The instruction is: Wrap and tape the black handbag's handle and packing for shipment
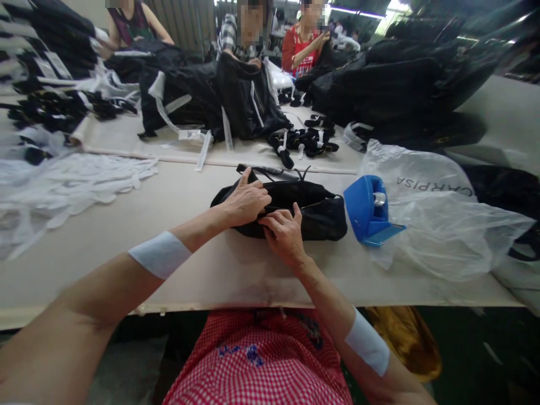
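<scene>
A small black bag (314, 211) lies on the beige table (126, 225) in front of me. My left hand (247, 201) rests on the bag's left end, fingers curled over its top edge and pressing it. My right hand (284, 233) sits at the bag's near edge, with its fingers pinched on the black material beside my left hand. Both hands touch each other over the bag. A thin black strap (274, 170) trails from the bag's far side.
A blue tape dispenser (368, 209) stands right of the bag, on a clear plastic bag (426, 214). White strips (63, 185) lie at left. Piles of black bags (405, 84) and straps (306, 140) cover the far table, where three people work.
</scene>
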Demonstrator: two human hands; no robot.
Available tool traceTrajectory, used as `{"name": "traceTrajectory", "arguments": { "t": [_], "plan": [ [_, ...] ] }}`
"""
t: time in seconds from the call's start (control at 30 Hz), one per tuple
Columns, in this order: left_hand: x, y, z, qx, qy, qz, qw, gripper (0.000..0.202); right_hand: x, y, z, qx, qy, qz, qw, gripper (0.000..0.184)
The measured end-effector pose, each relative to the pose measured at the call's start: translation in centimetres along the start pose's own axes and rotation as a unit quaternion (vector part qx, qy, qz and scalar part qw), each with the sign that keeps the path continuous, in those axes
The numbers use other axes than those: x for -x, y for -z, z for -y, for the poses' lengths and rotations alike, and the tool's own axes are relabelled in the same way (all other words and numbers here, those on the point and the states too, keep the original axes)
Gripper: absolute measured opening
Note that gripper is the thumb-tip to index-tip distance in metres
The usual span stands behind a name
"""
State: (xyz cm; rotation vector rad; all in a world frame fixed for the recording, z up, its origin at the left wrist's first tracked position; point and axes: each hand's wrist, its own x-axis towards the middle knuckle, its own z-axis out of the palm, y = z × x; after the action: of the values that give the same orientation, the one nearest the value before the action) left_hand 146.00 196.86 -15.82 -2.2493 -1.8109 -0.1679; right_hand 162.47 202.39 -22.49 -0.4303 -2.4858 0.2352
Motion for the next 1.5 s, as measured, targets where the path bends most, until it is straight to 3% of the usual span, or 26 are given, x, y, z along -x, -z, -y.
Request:
{"name": "traceTrajectory", "arguments": {
  "t": [0.13,0.3,0.47,0.6,0.77,0.83,0.93,1.0,1.1,1.17,1.23,1.33,1.4,1.5],
  "plan": [
    [-0.6,0.5,-0.2,-0.009,0.032,-0.036,0.999,0.017,-0.8,0.4,1.3,0.077,-0.042,0.039,0.995,0.023],
    [-0.4,0.5,-0.5,0.01,0.031,-0.042,0.999,0.02,-1.3,0.7,1.9,0.143,-0.032,0.074,0.986,0.023],
    [-0.1,0.6,-0.5,0.029,0.064,-0.031,0.997,0.016,-0.8,1.7,1.8,0.092,0.017,0.056,0.994,0.023],
    [-0.1,0.8,-0.7,0.031,0.061,-0.033,0.997,0.012,-0.4,0.6,2.3,0.064,0.011,0.028,0.998,0.017],
    [1.1,-0.1,-1.3,0.005,0.045,-0.048,0.998,0.016,-0.8,-0.4,2.4,0.085,0.025,0.086,0.992,0.024],
    [2.1,-0.6,-1.7,-0.007,0.051,-0.066,0.996,0.017,-1.0,0.9,1.0,0.033,0.08,0.129,0.988,0.027],
    [3.7,-1.1,-2.6,-0.014,0.05,-0.09,0.995,0.017,-1.2,4.2,-3.2,-0.048,0.099,0.12,0.987,0.03],
    [4.7,-1.3,-3.2,-0.007,0.048,-0.097,0.994,0.016,-1.3,6.2,-6.5,-0.023,0.055,0.109,0.992,0.033],
    [5.9,-1.7,-3.7,0.009,0.077,-0.107,0.991,0.016,-1.3,7.5,-10.4,0.071,0.025,0.195,0.978,0.038],
    [6.6,-2.0,-3.7,0.017,0.102,-0.112,0.988,0.029,-1.6,7.9,-11.5,0.123,0.039,0.238,0.963,0.03],
    [7.1,-2.4,-3.2,0.021,0.125,-0.122,0.984,0.034,-2.2,8.4,-11.3,0.161,0.058,0.198,0.965,0.014],
    [7.3,-2.3,-1.4,0.016,0.161,-0.169,0.972,0.026,-2.9,9.9,-9.3,0.182,0.07,0.007,0.981,0.014],
    [7.4,-1.9,0.1,0.001,0.183,-0.222,0.958,0.024,-2.4,10.4,-7.3,0.18,0.081,-0.109,0.974,0.019],
    [8.5,-1.6,1.5,-0.036,0.199,-0.256,0.945,0.023,0.6,9.3,-4.7,0.174,0.129,-0.148,0.965,0.022]
  ]
}}
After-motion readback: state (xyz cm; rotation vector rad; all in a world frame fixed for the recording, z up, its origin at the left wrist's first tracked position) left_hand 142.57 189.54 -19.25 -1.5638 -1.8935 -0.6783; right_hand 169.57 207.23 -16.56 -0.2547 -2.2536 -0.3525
